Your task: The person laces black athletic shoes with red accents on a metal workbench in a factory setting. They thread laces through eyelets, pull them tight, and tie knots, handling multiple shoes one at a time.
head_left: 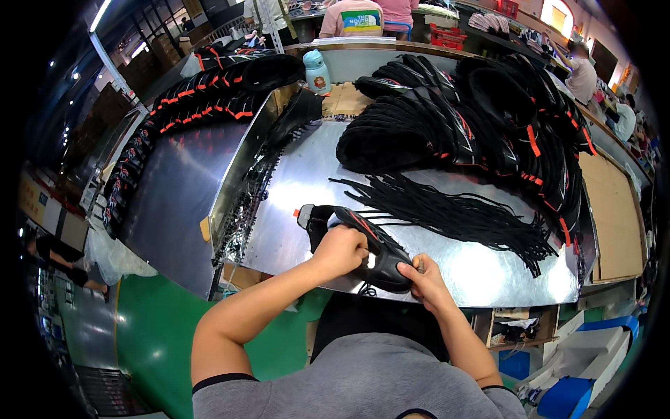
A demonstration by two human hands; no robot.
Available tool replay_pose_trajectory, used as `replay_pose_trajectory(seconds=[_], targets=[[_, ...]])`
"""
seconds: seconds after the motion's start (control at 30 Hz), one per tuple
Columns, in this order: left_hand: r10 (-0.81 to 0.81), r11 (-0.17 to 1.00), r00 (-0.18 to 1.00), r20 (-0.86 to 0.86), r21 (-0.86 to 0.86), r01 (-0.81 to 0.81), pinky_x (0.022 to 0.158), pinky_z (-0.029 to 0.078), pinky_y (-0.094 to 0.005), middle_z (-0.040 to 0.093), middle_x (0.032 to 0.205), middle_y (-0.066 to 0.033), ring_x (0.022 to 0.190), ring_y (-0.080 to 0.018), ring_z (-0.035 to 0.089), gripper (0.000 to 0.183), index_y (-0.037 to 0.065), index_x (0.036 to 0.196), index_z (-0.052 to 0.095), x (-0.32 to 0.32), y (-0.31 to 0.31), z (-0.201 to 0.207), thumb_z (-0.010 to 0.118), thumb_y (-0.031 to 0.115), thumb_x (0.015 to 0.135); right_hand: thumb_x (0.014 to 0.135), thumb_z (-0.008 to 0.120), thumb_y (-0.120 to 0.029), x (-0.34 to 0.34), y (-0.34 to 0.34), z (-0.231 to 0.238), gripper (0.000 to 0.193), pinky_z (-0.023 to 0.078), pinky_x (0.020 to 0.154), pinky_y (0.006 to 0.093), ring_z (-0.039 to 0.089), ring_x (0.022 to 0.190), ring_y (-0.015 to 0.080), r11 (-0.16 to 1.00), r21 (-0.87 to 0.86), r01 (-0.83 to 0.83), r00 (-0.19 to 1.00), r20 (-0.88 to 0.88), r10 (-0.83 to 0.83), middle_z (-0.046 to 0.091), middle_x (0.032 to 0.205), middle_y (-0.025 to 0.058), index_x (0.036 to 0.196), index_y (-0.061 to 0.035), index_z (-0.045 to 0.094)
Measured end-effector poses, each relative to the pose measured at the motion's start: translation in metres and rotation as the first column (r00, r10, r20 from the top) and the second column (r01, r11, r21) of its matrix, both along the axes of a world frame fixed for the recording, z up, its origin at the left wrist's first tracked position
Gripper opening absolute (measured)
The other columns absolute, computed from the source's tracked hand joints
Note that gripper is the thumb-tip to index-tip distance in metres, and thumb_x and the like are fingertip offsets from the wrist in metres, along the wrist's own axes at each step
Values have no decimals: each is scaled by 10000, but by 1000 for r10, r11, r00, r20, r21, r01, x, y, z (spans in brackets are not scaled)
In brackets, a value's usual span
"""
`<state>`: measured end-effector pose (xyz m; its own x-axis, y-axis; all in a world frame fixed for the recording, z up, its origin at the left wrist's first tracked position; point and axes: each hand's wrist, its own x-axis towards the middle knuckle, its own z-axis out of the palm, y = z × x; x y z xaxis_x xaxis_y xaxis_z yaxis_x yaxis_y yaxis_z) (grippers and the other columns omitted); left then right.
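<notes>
A black shoe upper (pixel 388 268) with red and white trim and an orange heel tab lies tilted over the table's near edge, toe toward the right. My right hand (pixel 427 281) grips its toe end, thumb on top. My left hand (pixel 342 250) is closed over the upper's middle, by the lacing area; what its curled fingers pinch is hidden. A thin black lace end hangs below the upper. Just beyond my hands, a loose bundle of black shoelaces (pixel 453 214) stretches to the right across the metal table (pixel 296 185).
Stacked black shoe uppers (pixel 391 133) fill the table's far right. More uppers (pixel 132 167) line a lower metal surface on the left, past a raised metal divider (pixel 241 164). A light blue bottle (pixel 317 72) stands at the back. Brown cardboard (pixel 611 216) lies at the right.
</notes>
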<state>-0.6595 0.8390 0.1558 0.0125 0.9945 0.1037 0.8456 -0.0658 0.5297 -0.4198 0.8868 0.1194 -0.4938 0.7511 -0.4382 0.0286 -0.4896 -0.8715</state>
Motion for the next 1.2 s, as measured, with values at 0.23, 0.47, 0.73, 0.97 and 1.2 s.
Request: replay_pose_trajectory(seconds=[0.23, 0.47, 0.73, 0.97, 1.2], targets=[[207, 922, 920, 332, -381, -70, 744, 532, -319, 748, 829, -125, 766, -222, 702, 145, 63, 882, 791, 3, -2, 24, 781, 190, 813, 842, 840, -283, -1, 3, 4, 428, 178, 363, 240, 286, 418, 27, 1000, -10, -25, 999, -46, 25, 414, 605, -52, 836, -117, 446], [11, 972, 990, -138, 234, 22, 744, 480, -454, 624, 772, -134, 805, -357, 580, 90, 7, 760, 638, 2, -9, 18, 722, 40, 761, 844, 839, -268, 1, 9, 4, 427, 200, 400, 232, 305, 464, 33, 998, 42, -47, 999, -25, 48, 413, 629, -57, 852, -141, 432], [443, 846, 755, -484, 504, -173, 755, 482, -478, 612, 837, -179, 859, -383, 578, 67, 3, 796, 597, -181, -11, 42, 642, -34, 762, 834, 844, -269, 44, 35, 22, 411, 271, 472, 229, 362, 570, 40, 991, 104, -88, 996, -11, 90, 441, 679, -59, 825, -133, 456], [649, 747, 533, -543, 586, -314, 791, 476, -458, 620, 862, -152, 884, -365, 562, 59, 7, 857, 612, -286, -82, 83, 652, -24, 827, 842, 835, -256, 77, 56, 25, 407, 219, 419, 202, 337, 500, 23, 987, 46, -151, 988, -27, 152, 443, 664, -59, 852, -149, 443], [77, 890, 983, -167, 457, 7, 779, 468, -374, 670, 945, -101, 898, -272, 582, 115, 13, 872, 610, -13, -15, 139, 667, -71, 818, 830, 835, -287, 82, 70, 10, 401, 306, 509, 227, 402, 612, 53, 976, 176, -131, 987, 113, 113, 464, 710, -34, 906, -115, 481]])
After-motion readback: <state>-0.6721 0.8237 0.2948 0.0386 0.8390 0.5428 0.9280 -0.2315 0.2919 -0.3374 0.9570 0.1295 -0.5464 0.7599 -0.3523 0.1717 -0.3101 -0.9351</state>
